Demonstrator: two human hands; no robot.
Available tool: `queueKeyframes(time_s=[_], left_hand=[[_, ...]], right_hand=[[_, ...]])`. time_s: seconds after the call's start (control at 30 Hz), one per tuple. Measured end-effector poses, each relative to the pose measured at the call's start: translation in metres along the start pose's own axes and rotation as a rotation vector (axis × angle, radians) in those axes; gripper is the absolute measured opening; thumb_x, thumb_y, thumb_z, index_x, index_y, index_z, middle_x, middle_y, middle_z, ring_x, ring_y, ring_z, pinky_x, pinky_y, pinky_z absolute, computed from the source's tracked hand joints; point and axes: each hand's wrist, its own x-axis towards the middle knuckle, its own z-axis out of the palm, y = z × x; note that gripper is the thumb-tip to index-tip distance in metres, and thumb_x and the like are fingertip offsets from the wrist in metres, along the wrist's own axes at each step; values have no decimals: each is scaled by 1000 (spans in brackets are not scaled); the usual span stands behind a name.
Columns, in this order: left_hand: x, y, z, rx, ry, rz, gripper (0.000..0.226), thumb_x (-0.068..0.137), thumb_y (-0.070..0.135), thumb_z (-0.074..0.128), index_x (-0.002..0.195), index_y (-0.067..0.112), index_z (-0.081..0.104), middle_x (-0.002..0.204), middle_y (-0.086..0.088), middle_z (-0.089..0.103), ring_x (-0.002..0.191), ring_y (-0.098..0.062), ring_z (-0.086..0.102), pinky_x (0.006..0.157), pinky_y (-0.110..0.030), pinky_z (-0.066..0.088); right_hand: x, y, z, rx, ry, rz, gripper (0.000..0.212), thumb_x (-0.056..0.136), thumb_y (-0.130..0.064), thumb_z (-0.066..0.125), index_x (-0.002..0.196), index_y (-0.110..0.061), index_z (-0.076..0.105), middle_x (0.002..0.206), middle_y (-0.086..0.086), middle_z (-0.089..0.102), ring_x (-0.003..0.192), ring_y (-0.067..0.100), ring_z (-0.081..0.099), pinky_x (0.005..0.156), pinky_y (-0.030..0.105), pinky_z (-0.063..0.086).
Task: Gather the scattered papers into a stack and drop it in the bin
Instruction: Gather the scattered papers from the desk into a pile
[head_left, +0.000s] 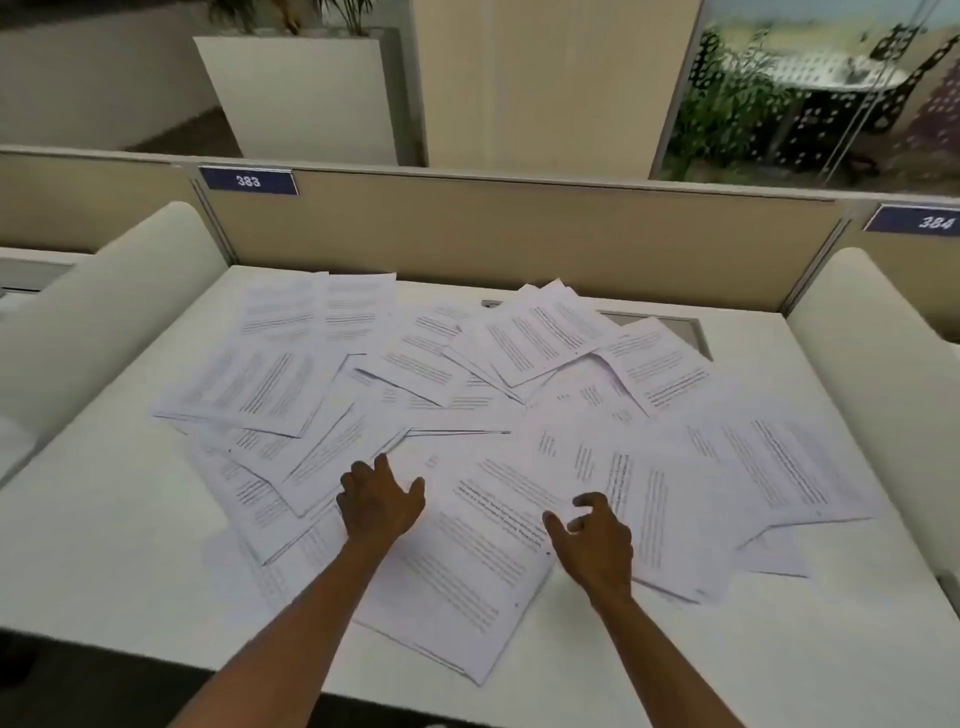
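Several printed white papers (524, 343) lie scattered and overlapping across the white desk (104, 561), from the back partition to near the front edge. My left hand (379, 501) is over the sheets at the pile's near left, fingers spread and slightly bent, holding nothing. My right hand (597, 540) hovers over a large sheet (467, 566) near the front, fingers loosely curled, nothing gripped. No bin is in view.
A beige partition (519, 234) with number tags 383 and 384 closes the desk's far side. White rounded dividers (93, 312) flank the desk left and right. A white planter (306, 93) stands beyond the partition. A grey cable slot (691, 332) sits at back right.
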Motion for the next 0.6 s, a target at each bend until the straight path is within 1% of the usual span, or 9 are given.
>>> queueKeyframes(time_s=[0.03,0.1,0.17,0.2,0.3,0.4,0.5,0.57,0.6], left_hand=[[-4,-6,1,11,-44,-48,81,92,60,55,153,11,36,147,-20,42,136,-37,39,109,-46,37],[-9,-17,9,34,-99,-96,84,91,64,54,154,13,33,150,-18,39,139,-36,38,110,-46,37],[-13,-26,16,37,-112,-94,87,89,65,56,154,13,33,153,-17,36,140,-36,36,111,-47,37],[-14,-27,19,34,-118,-84,88,88,66,58,154,13,33,153,-16,35,141,-35,35,112,-47,37],[-16,-25,23,4,-126,-57,92,85,66,61,155,15,31,154,-15,35,142,-35,34,112,-47,36],[-17,-25,26,-64,-133,-30,96,84,64,65,157,16,27,154,-14,34,143,-34,32,114,-48,34],[-11,-28,25,-181,-167,-68,102,84,62,68,160,14,21,158,-15,33,146,-35,31,116,-49,32],[-5,-30,21,-287,-226,-100,102,83,60,72,159,11,25,158,-16,38,145,-34,36,118,-46,36],[-3,-30,19,-346,-246,-103,97,82,57,74,156,10,32,154,-15,45,142,-32,43,114,-44,41]], right_hand=[[-7,6,5,-40,-47,11,56,81,-52,75,123,-22,56,96,-2,72,101,21,69,82,28,49],[-21,17,16,-156,-105,-50,69,82,-54,73,137,-20,49,115,2,70,110,20,66,88,29,50],[-30,24,26,-216,-139,-111,82,84,-57,70,149,-18,39,130,3,62,120,21,60,98,33,49],[-30,25,30,-231,-153,-136,85,85,-57,69,152,-18,35,133,4,59,123,22,58,100,35,48],[-28,19,40,-275,-160,-184,86,87,-54,67,155,-16,30,136,6,54,124,22,56,99,35,49],[-29,11,49,-316,-152,-209,83,88,-51,67,154,-15,32,139,8,52,125,22,55,99,34,51],[-34,4,58,-335,-139,-195,81,89,-48,67,154,-14,33,143,9,49,128,22,53,99,33,51],[-39,1,63,-324,-129,-169,80,90,-46,67,154,-14,33,148,10,45,131,23,51,103,34,49],[-41,0,65,-319,-128,-161,80,90,-45,68,155,-14,33,150,11,43,133,24,51,105,34,48]])
